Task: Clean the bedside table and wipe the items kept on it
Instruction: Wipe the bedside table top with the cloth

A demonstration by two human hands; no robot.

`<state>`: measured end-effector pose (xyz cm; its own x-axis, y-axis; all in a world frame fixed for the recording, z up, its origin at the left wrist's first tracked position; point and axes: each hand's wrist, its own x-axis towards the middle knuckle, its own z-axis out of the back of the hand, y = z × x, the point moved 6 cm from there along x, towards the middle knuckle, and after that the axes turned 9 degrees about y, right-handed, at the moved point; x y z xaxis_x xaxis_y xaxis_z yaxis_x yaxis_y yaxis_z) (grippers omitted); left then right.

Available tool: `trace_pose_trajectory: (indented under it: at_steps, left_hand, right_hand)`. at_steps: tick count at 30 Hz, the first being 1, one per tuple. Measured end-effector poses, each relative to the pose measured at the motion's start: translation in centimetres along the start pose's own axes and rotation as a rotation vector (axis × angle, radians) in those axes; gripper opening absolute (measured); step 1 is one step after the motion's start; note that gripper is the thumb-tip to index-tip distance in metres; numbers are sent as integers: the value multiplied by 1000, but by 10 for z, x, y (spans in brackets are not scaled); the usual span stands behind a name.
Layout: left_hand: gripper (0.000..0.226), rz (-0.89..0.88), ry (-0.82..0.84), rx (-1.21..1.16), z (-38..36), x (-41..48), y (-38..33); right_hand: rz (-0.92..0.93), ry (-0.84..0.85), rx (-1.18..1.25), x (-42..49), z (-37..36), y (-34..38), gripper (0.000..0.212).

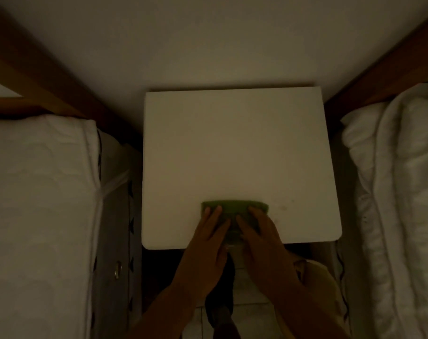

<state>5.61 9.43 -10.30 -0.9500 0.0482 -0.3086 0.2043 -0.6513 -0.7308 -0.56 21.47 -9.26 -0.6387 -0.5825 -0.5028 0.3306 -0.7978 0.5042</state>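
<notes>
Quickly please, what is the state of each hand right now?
The left hand is open, pressing flat on the cloth.
The right hand is open, pressing flat on the same cloth.

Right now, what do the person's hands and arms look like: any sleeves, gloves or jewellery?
The left hand and right hand are bare, with no gloves. The forearms are bare too, with no sleeve in view down to the picture's edge. No ring, watch or bracelet can be made out, though the picture is dim.
</notes>
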Motion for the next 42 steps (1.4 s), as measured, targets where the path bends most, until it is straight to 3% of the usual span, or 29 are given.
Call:
trace_pose_trajectory:
  at_steps: [4, 10, 28, 36, 42]
  left_hand:
    - [55, 38, -11, 1, -11, -10, -3]
    - [60, -3, -11, 50, 0, 19, 2]
    - [54, -45, -34, 189, 62, 252, -41]
    - [56, -97, 103, 208, 39, 301, -77]
    - [61, -190, 127, 200, 9, 283, -100]
  right_hand:
    - [-10, 20, 11, -13, -11, -3, 60]
    - [28, -43, 66, 27, 26, -14, 41]
    - [-18, -117, 44, 189, 177, -88, 36]
    - [-59, -210, -8, 172, 199, -134, 40]
    - [-132, -251, -44, 129, 183, -149, 43]
